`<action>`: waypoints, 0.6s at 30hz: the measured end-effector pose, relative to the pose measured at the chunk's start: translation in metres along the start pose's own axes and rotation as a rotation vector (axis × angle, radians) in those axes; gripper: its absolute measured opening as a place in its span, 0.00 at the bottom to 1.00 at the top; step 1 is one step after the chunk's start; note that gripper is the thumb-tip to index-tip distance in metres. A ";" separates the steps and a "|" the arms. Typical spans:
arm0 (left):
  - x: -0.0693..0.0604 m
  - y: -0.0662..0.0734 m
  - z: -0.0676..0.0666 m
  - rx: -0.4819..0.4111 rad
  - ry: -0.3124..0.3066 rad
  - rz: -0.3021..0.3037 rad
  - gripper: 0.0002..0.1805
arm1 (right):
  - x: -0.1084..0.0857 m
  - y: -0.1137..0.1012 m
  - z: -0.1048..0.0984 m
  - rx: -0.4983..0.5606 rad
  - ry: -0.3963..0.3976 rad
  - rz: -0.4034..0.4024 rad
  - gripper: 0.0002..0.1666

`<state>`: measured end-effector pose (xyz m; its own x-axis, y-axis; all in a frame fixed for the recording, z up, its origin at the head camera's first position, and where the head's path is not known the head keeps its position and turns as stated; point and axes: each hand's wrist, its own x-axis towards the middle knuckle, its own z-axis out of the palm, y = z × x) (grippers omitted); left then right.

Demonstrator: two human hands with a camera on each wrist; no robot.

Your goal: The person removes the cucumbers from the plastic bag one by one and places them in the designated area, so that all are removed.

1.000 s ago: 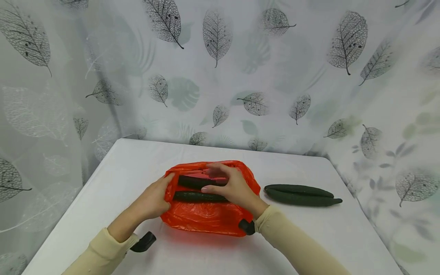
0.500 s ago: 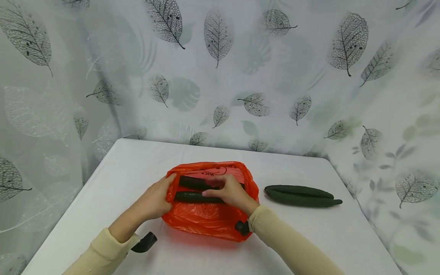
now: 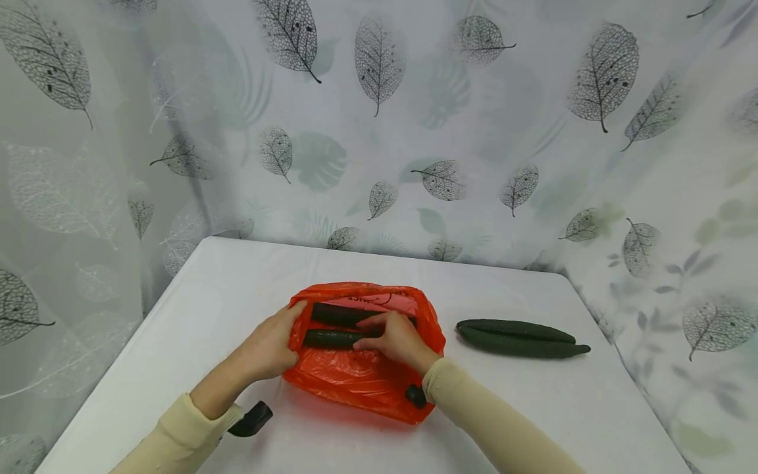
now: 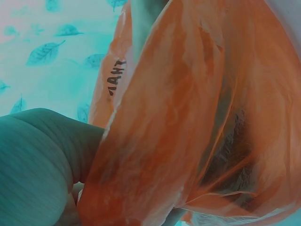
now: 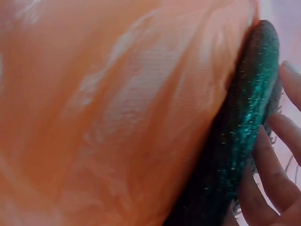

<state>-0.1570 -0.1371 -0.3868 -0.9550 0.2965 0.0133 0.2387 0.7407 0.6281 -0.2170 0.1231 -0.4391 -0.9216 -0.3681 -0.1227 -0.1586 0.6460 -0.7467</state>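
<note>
A red plastic bag (image 3: 343, 378) lies on the table with its mouth facing me. Its left rim is held by my left hand (image 3: 269, 349), the thumb inside and the other fingers largely hidden; the left wrist view shows the bag (image 4: 150, 122) beside that hand (image 4: 42, 160). Inside lie a near cucumber (image 3: 330, 339) and a far cucumber (image 3: 334, 315). My right hand (image 3: 398, 339) reaches into the bag and grips the near cucumber, thumb on its near side. In the right wrist view, fingers (image 5: 270, 174) curl along the far side of this cucumber (image 5: 249, 108).
Two more cucumbers (image 3: 518, 339) lie side by side on the white table (image 3: 509, 408), right of the bag. A leaf-patterned curtain (image 3: 379, 145) hangs behind the table and along its sides. Black camera mounts (image 3: 251, 419) stick out below the wrists.
My right hand has come down from above the bag onto the near cucumber, its fingers closing in. The bag's front right side has sagged toward me. My left hand has kept its hold.
</note>
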 end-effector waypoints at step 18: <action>-0.002 0.002 -0.001 0.001 -0.013 -0.022 0.48 | 0.004 0.012 0.013 -0.080 0.001 -0.019 0.21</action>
<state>-0.1548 -0.1373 -0.3849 -0.9576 0.2878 -0.0107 0.2178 0.7480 0.6270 -0.2180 0.1207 -0.4574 -0.9186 -0.3801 -0.1078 -0.2040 0.6901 -0.6943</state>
